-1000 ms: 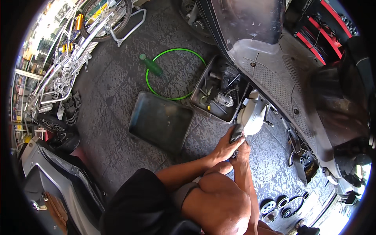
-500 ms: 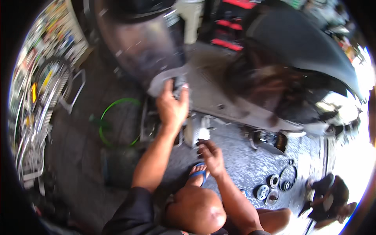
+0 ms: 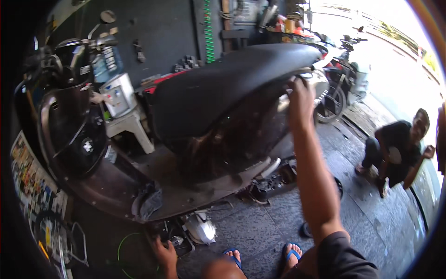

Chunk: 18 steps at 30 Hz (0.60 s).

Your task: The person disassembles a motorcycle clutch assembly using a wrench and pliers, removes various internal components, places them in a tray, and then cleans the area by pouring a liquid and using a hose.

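Observation:
A dark brown scooter with a long black seat stands in front of me. My right arm reaches up across its rear, and my right hand has its fingers curled at the tail just under the seat's back end. What exactly the fingertips press on is hidden. Low down, my left hand hangs with fingers apart, next to a metal tray holding parts. Beside that tray lies a silver engine cover. A crumpled grey rag rests on the front of the scooter's footboard, out of both hands.
A person squats at the right. Behind the scooter are a white stool with a water dispenser and another parked motorbike. A green hoop lies at lower left, near a display board.
My view has lifted and swung right. The left hand has let go of the rag, which stays on the scooter. My right hand has risen from near the floor to the scooter's tail.

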Tool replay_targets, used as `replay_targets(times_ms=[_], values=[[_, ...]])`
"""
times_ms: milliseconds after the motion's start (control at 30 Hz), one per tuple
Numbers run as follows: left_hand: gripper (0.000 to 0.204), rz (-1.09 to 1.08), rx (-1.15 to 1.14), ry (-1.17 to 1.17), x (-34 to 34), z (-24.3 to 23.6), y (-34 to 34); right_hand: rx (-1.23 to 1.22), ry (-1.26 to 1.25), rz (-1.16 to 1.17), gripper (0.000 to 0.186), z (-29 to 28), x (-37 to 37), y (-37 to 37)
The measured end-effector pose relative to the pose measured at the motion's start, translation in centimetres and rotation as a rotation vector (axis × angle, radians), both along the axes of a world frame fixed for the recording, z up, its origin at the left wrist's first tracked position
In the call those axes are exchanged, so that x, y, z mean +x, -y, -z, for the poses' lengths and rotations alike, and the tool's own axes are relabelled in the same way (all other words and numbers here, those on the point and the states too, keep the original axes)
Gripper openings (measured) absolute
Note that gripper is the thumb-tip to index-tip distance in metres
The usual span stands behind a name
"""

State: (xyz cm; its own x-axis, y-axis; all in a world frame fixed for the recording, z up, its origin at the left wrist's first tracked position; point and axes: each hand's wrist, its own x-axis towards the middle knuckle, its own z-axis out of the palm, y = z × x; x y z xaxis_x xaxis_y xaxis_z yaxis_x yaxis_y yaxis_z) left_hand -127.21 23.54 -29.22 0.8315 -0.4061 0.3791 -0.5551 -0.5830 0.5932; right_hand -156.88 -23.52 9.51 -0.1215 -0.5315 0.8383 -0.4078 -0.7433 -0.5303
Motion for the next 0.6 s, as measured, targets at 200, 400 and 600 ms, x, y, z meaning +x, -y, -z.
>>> replay_targets(times_ms=[200, 400, 600], values=[[0.050, -0.095, 0.120, -0.252, -4.9, -0.5, -2.1, -0.386, -0.361, 0.016, 0.058, -4.2, -5.7, 15.0], [0.034, -0.033, 0.032, -0.242, -4.1, -1.7, -1.9, 0.229, 0.089, -0.436, 0.063, -4.7, -4.9, 14.5], [0.020, 0.080, -0.032, -0.072, -0.4, -7.3, 4.7, 0.265, 0.288, -0.506, 0.051, -3.6, -2.5, 6.8]])
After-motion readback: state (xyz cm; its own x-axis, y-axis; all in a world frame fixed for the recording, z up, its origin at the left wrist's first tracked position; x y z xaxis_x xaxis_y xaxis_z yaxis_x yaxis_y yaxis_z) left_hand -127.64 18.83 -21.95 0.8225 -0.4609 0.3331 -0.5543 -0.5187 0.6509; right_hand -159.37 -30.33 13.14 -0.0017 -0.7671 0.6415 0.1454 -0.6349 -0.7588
